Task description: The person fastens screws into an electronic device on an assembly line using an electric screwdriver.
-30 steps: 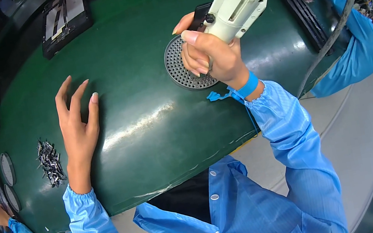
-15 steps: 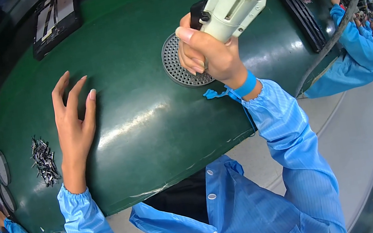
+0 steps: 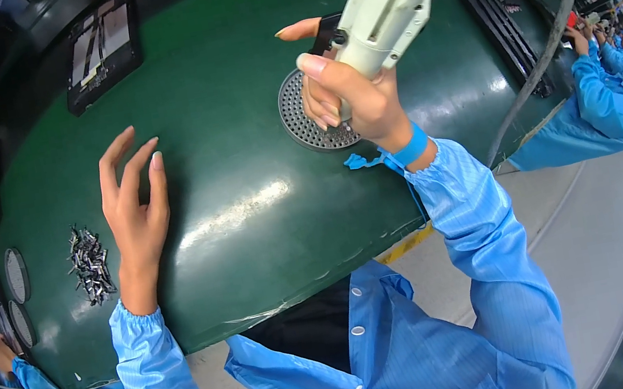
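Here the right hand [image 3: 349, 100] is wrapped around the pale grey body of a powered hand tool [image 3: 380, 16], fingers closed firmly on the housing, the thumb up along its side. The tool hangs over the far right part of the green belt [image 3: 247, 206], its tip pointed down at a round perforated disc [image 3: 307, 124] lying flat there — the disc sits just under the fingers, partly hidden by them. A thick dark hose [image 3: 545, 53] runs off the top of the tool and sags toward the right, so I judge the thing somewhat top-heavy and tugged by that line; the blocky housing looks stiff and hard, smooth plastic, best held low around the body as it is now, where the palm can steady it.

The left hand [image 3: 132, 205] rests empty on the belt, fingers spread and slightly lifted, clamped on nothing. Just to its left lies a small heap of dark metal screws [image 3: 90, 263] — tiny, loose, likely to scatter if brushed. The disc looks thin and rigid, light enough to slide on the glossy belt unless pinned.

Further out, a flat black tray [image 3: 102, 48] sits at the far edge, and a co-worker in a blue coat [image 3: 605, 109] bends over the line on the right.
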Demonstrator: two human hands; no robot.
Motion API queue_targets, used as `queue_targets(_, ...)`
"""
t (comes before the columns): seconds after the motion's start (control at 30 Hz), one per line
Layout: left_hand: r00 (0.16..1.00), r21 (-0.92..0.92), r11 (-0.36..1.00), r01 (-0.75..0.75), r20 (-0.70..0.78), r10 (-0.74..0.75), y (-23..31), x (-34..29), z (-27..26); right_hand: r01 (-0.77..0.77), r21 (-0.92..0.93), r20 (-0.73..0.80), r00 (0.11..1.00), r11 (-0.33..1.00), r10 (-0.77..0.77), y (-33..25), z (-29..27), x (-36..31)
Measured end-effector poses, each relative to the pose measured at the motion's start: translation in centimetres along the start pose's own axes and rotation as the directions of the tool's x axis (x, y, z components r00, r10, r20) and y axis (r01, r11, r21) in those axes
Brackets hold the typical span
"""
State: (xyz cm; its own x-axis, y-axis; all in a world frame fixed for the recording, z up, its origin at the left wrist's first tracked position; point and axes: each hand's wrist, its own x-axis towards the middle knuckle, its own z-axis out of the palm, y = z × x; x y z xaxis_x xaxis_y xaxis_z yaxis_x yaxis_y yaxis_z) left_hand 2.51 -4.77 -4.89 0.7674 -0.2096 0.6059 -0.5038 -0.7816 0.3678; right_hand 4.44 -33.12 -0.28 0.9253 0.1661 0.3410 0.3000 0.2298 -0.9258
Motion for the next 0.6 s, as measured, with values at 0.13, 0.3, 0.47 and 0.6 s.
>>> queue_targets(0.13, 0.997, -0.141, 0.989, -0.044, -0.069, 0.035, 1.7, 0.3, -0.4, 0.019, 0.044, -0.006, 1.0, 0.999, -0.019, -2.2, -0.2, -0.3)
queue_targets(0.3, 0.966, -0.11, 0.96, -0.258, -0.004, 0.259, 3.6, 4.5, 4.5, -0.011, 0.065, -0.034, 0.999, 0.998, 0.013, -1.8, -0.5, -0.6)
queue_targets(0.47, 0.999, -0.308, 0.95, -0.047, -0.006, 0.048, 3.1, 10.7, 11.6, -0.052, 0.09, -0.038, 0.998, 0.995, 0.055, -2.0, -0.7, -0.1)
queue_targets(0.6, 0.97, -0.339, 0.916, 0.214, 0.185, -0.158, 2.7, 15.7, 16.4, -0.049, 0.094, -0.069, 0.996, 0.994, 0.056, -1.7, -1.3, 0.4)
